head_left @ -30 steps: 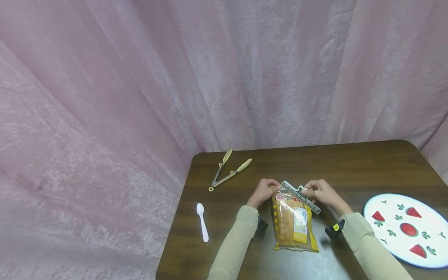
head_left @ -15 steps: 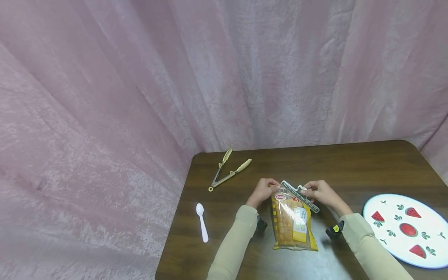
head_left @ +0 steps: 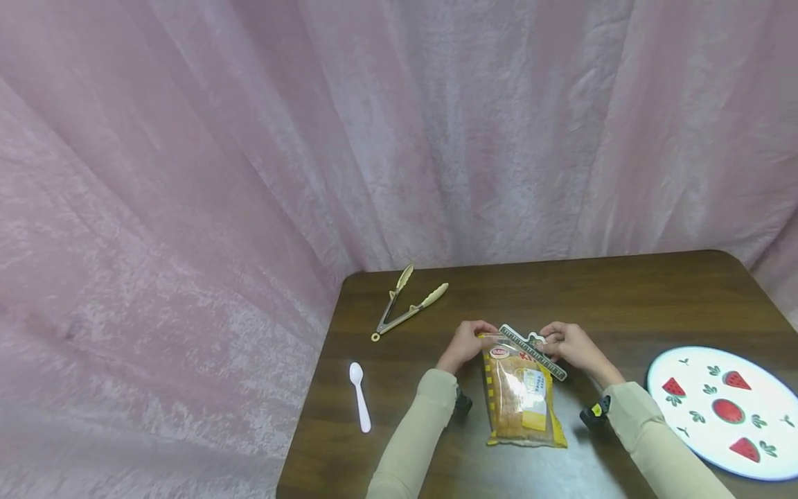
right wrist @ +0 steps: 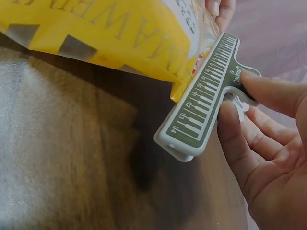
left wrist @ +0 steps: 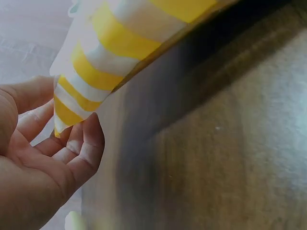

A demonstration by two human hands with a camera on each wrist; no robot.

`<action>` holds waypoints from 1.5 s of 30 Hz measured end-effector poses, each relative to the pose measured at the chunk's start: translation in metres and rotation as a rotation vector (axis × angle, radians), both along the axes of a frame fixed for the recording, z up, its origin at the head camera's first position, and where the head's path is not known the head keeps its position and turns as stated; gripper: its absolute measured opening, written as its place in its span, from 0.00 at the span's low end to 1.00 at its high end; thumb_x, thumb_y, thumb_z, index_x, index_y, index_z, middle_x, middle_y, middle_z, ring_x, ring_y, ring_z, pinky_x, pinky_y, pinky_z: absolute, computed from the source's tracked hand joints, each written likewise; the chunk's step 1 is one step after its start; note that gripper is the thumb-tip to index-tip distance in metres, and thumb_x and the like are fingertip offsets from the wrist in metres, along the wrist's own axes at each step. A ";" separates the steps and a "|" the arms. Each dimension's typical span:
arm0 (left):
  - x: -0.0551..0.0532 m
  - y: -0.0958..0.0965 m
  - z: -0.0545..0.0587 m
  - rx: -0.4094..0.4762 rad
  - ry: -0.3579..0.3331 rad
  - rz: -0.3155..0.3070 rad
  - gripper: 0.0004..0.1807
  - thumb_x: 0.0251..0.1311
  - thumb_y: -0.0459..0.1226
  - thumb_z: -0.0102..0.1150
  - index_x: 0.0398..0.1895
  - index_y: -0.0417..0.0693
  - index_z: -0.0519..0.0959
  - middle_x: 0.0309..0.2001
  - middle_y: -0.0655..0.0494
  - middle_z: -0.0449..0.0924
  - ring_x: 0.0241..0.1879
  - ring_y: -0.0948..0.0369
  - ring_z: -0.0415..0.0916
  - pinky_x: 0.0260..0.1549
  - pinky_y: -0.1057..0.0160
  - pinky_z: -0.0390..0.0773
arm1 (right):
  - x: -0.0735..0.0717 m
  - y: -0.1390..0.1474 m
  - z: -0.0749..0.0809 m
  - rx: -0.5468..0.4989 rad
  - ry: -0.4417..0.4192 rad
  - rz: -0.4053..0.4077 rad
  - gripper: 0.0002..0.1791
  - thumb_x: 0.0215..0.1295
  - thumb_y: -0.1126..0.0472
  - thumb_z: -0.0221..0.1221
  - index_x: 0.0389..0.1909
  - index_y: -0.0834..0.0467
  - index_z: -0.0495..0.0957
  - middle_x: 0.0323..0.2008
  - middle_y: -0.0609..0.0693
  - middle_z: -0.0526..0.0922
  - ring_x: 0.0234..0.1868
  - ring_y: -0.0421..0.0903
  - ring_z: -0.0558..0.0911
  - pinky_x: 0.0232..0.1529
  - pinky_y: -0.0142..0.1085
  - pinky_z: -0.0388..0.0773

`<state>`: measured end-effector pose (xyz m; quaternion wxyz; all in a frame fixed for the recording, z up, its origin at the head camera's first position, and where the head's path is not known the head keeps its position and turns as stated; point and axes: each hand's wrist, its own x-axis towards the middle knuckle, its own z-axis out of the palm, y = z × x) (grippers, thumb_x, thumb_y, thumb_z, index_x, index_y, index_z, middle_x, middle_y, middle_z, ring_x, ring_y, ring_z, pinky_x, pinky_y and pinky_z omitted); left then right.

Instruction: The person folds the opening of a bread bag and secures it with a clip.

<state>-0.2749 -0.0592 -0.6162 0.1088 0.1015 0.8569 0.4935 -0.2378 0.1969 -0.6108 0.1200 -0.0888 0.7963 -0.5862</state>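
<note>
A clear and yellow bag of sliced bread (head_left: pixel 508 398) lies on the table in the head view. My left hand (head_left: pixel 466 344) pinches its upper left corner; in the left wrist view, the striped yellow and white bag edge (left wrist: pixel 96 72) runs between the thumb and fingers. A long clip (head_left: pixel 533 352) with a white rim and a piano-key pattern lies slantwise across the bag's top. My right hand (head_left: pixel 573 346) holds the clip's handle between thumb and forefinger. In the right wrist view, the clip (right wrist: pixel 201 96) sits over the bag's top edge, and one end sticks out past the bag.
Cream-handled tongs (head_left: pixel 405 317) lie spread at the table's back left. A white spoon (head_left: pixel 360 398) is left of the left arm. A large white plate with watermelon pictures (head_left: pixel 688 416) stands by the right arm. Pink curtain (head_left: pixel 436 138) hangs behind the table.
The clip and the bag's top have shifted very slightly, with the clip's upper end a little lower. Both hands stay almost in place, and the fingers of my right hand have moved slightly at the handle.
</note>
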 end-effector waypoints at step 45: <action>0.017 0.011 -0.015 -0.147 0.056 0.043 0.10 0.53 0.29 0.73 0.39 0.45 0.86 0.38 0.59 0.86 0.35 0.66 0.77 0.37 0.67 0.76 | 0.010 0.003 -0.019 0.326 0.029 -0.085 0.07 0.61 0.69 0.66 0.35 0.70 0.80 0.33 0.57 0.82 0.32 0.49 0.78 0.31 0.39 0.77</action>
